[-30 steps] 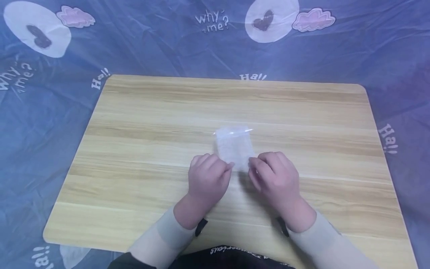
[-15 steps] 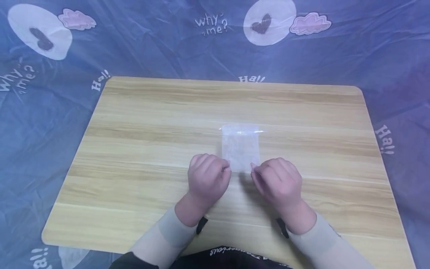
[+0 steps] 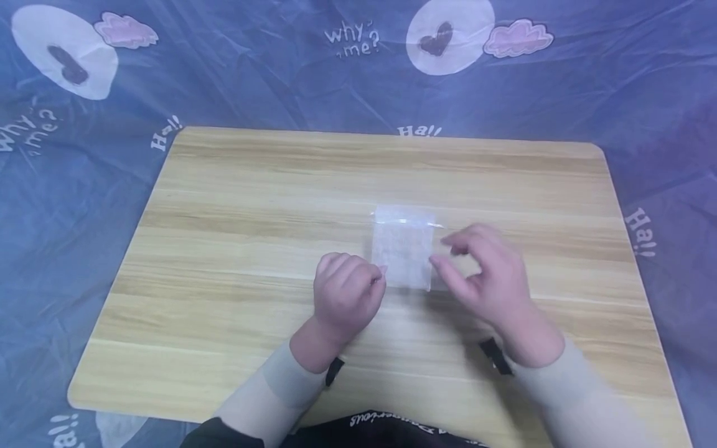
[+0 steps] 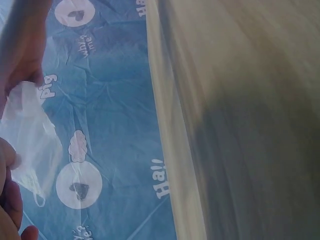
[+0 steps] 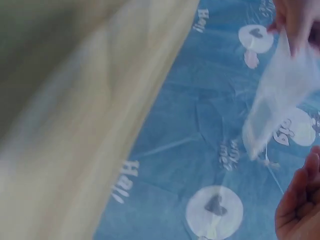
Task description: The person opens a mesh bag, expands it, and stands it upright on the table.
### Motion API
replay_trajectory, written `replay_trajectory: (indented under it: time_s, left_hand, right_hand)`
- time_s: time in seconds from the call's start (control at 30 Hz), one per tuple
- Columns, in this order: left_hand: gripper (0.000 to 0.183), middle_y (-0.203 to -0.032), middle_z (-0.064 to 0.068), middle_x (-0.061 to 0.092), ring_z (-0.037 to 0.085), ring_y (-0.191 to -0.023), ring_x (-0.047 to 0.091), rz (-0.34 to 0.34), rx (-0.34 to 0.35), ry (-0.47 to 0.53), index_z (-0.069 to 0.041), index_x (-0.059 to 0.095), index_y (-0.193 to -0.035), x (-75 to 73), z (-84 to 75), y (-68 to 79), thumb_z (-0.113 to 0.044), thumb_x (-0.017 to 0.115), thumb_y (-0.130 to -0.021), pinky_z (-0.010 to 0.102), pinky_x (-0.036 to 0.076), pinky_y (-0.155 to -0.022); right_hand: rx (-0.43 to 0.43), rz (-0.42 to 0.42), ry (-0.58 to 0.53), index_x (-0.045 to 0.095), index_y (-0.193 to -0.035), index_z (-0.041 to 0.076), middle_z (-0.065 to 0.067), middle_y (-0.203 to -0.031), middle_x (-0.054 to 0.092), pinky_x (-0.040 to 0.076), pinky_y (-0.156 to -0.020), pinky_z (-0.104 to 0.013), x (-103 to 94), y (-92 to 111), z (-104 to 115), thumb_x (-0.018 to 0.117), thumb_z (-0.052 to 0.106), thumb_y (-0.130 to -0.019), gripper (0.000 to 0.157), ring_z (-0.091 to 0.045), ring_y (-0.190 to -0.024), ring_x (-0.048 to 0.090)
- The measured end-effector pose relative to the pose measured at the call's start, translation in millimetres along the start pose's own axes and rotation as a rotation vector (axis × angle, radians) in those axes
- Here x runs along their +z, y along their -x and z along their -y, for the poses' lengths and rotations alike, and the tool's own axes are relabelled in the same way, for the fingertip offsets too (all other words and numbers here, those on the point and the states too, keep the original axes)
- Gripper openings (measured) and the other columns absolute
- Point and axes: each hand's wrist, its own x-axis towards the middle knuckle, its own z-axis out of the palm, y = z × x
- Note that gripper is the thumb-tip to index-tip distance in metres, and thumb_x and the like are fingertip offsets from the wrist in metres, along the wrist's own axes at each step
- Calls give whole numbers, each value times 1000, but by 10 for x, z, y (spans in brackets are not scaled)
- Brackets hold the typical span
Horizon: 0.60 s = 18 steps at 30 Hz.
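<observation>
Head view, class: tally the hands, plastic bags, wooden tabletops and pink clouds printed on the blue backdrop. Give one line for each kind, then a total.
Left hand and right hand: 2
Plastic bag: 1
Wooden tabletop: 1
Pink clouds: 2
Total: 6

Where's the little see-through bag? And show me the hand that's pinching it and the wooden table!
See-through bag (image 3: 403, 254): head view, middle of its flat side.
Left hand (image 3: 346, 291): head view, back of the hand.
Wooden table (image 3: 235, 249): head view, bare part of its top.
</observation>
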Motion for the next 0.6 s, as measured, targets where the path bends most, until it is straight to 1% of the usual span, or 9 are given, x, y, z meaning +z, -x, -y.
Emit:
replay_trajectory:
  time_s: [0.07,0.13,0.2,0.27,0.33,0.37,0.43,0.5,0.6]
  left_hand:
    - [20,-65,-1,60,16,-54,52,4,12,12,-10,59,-73,1,0,-1,3,70,-83,35,46,-62]
    - [20,-65,-1,61,16,-56,54,7,28,24,-11,59,-73,-7,2,-1,2,70,-84,35,46,-62]
    - [20,-66,-1,62,16,-56,56,9,48,40,-11,60,-73,-19,7,0,2,70,-84,34,46,-62]
    - [19,-66,-2,63,16,-57,57,15,64,51,-11,60,-74,-30,13,1,1,70,-85,34,47,-63]
    - [18,-67,-2,63,16,-58,57,30,61,59,-11,61,-75,-39,19,7,-1,71,-86,33,47,-63]
    - [17,-67,-2,63,15,-58,57,45,50,63,-11,61,-76,-42,21,13,-2,71,-87,33,47,-63]
    - [14,-68,-2,63,15,-59,58,90,4,63,-10,63,-80,-58,28,24,-7,74,-89,33,47,-62]
    - [14,-70,-2,63,15,-62,59,154,-73,66,-9,64,-86,-78,36,41,-13,77,-89,34,47,-62]
    - [16,-74,0,66,16,-65,63,241,-198,76,-7,67,-90,-108,42,58,-14,81,-87,34,49,-61]
  right_hand:
    - [97,67,-19,72,-100,-8,-19,-90,70,50,-76,-33,-72,-135,-59,65,42,-104,51,-33,-80,63]
    - [216,180,-41,73,-110,-6,-19,-104,70,48,-82,-35,-114,-265,-114,67,35,-103,41,-33,-94,63]
    - [333,306,-81,74,-116,-3,-17,-116,69,48,-82,-38,-120,-375,-156,69,23,-102,30,-31,-106,62]
    - [440,412,-135,75,-115,0,-13,-121,68,50,-81,-37,-109,-448,-177,70,14,-101,20,-27,-112,62]
    - [509,481,-188,76,-109,2,-11,-121,70,53,-80,-31,-93,-477,-190,69,9,-102,12,-23,-112,64]
    - [531,498,-218,76,-105,1,-11,-120,71,54,-80,-29,-87,-478,-192,69,8,-102,10,-22,-110,64]
    - [549,513,-251,75,-99,2,-10,-117,72,54,-79,-24,-73,-471,-193,68,6,-102,9,-18,-106,65]
    - [542,509,-267,75,-96,1,-11,-116,73,54,-79,-22,-65,-459,-195,67,4,-102,10,-14,-103,64]
    - [513,497,-263,73,-94,1,-11,-118,72,54,-79,-23,-64,-458,-207,68,1,-102,9,-12,-104,64]
